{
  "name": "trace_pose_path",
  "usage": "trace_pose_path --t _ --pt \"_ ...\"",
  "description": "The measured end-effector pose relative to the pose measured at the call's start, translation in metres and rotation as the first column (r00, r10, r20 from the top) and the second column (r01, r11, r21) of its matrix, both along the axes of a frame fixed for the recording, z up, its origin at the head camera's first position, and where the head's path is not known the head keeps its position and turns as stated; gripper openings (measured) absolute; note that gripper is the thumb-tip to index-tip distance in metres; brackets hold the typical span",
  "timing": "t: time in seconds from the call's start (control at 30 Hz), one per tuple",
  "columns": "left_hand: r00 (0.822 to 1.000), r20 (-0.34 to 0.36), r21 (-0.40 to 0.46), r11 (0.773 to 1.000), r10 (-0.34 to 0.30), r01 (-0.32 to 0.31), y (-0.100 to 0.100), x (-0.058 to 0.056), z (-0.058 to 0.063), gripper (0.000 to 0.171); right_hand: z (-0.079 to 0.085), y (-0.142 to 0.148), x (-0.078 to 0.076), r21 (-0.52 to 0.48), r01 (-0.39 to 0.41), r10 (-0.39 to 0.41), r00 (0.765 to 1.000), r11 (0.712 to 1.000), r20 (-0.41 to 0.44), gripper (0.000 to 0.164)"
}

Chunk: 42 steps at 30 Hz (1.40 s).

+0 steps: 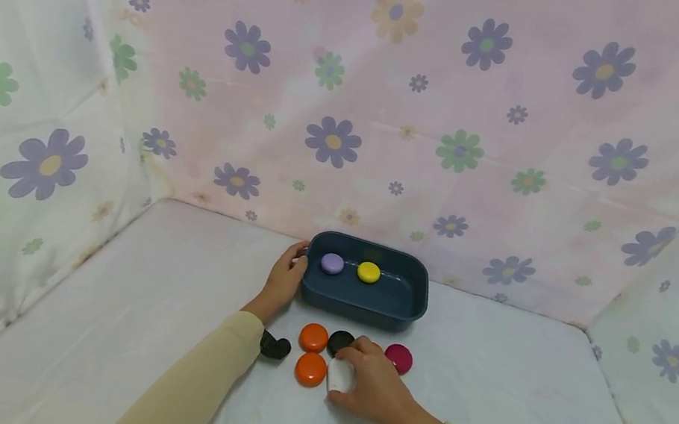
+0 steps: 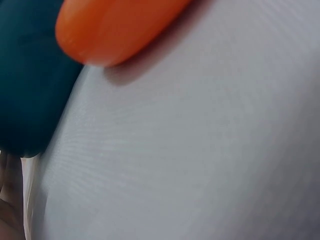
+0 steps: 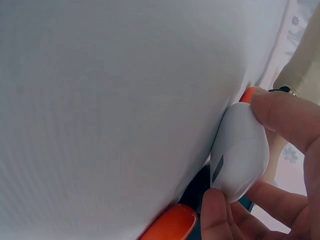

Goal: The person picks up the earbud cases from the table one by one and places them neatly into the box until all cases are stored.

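My left hand [image 1: 283,283] touches the left end of the dark blue tray [image 1: 356,313], its fingers along the outer wall. Inside the tray lie a purple disc [image 1: 332,264] and a yellow disc [image 1: 368,272]. In front of it my right hand [image 1: 379,392] pinches a white rounded object [image 3: 240,150] with a small dark slot on its side, thumb at one end and fingers at the other. Beside that object are two orange discs [image 1: 313,338], a black disc [image 1: 340,342] and a magenta disc [image 1: 398,359]. Another orange disc [image 1: 377,347] is mostly hidden behind the right hand.
White cloth [image 1: 155,331] covers the table. A flowered curtain [image 1: 393,138] rises right behind the tray and along both sides. Black wrist-camera mounts [image 1: 275,346] stick out from both sleeves, the left one close to the orange discs.
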<state>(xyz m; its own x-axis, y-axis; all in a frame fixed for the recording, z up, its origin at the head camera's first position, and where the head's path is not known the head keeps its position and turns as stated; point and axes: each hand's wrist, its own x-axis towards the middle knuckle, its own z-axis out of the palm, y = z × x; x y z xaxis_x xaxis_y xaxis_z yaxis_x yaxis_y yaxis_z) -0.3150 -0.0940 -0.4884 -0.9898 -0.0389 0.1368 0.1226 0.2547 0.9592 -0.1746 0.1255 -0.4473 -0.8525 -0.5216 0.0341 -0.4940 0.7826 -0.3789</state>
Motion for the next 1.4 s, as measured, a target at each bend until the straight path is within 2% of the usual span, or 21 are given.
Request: trace_pose_path --t 0.43,0.7,1.03,1.27,1.4 --pt "1.000 0.012 -0.010 1.000 -0.001 0.001 0.000 0.001 0.001 0.047 -0.001 -0.001 -0.002 0.005 0.013 -0.013 0.999 1.000 0.034 0.052" --pt "1.000 0.010 -0.013 1.000 -0.003 0.003 0.001 -0.001 0.000 0.047 0.002 0.002 -0.005 0.003 0.006 -0.006 1.000 1.000 -0.020 0.050" --pt "1.000 0.008 -0.004 1.000 0.001 -0.001 0.000 0.002 0.001 0.047 0.023 0.009 -0.020 -0.169 0.048 -0.058 0.997 0.984 -0.054 0.041" --pt "1.000 0.004 -0.011 1.000 -0.001 0.001 -0.001 0.000 0.000 0.046 0.028 0.012 -0.040 -0.353 0.105 -0.109 0.994 0.930 0.006 0.036" --pt "1.000 0.018 -0.017 1.000 0.003 -0.002 0.000 0.000 0.001 0.046 0.029 0.012 -0.050 -0.379 0.136 -0.136 0.990 0.915 0.028 0.037"
